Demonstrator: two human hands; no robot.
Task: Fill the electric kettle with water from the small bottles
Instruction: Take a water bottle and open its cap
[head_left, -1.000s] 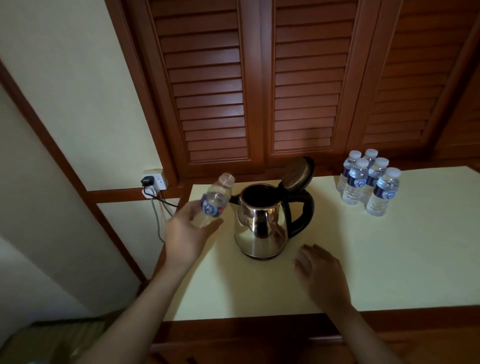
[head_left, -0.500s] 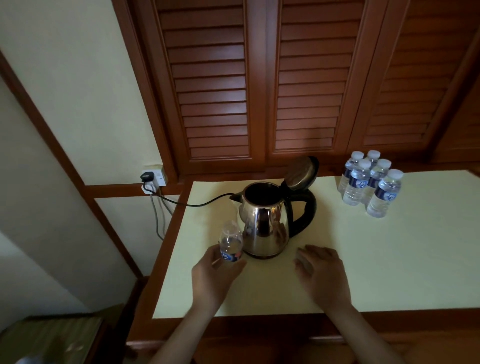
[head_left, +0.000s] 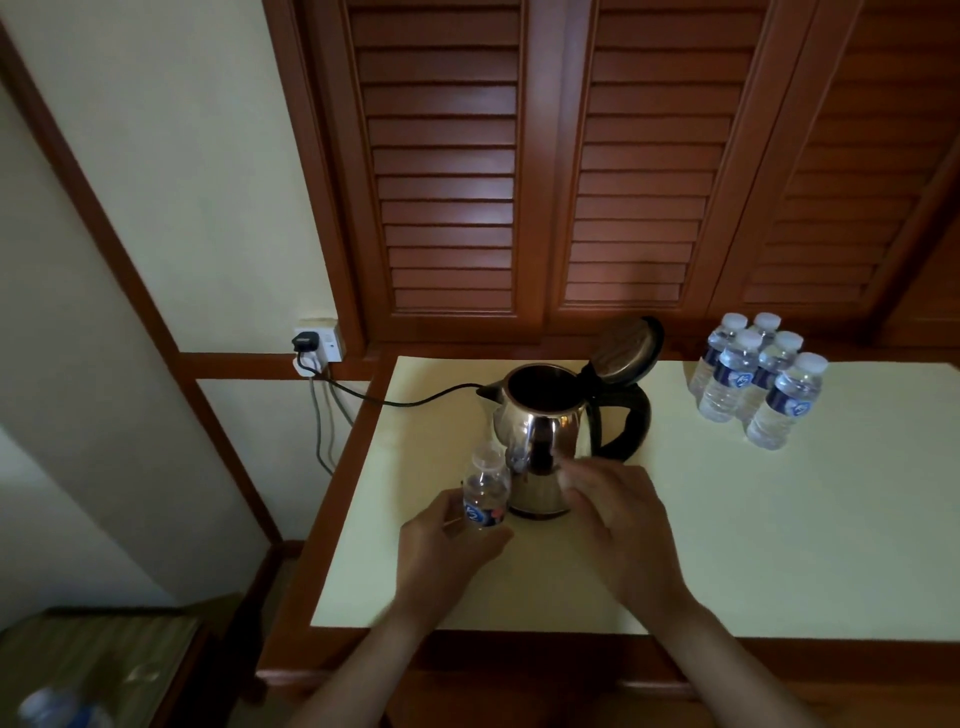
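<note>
Head view, left hand (head_left: 447, 545) grips small bottle (head_left: 485, 499) upright beside kettle (head_left: 540, 441), right hand (head_left: 618, 525) blurred, grip unclear

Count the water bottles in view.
7. One bottle in the left hand by the kettle; five in a cluster, far right on the table; one, blurred, lower left. Others may hide behind the cluster.
</note>
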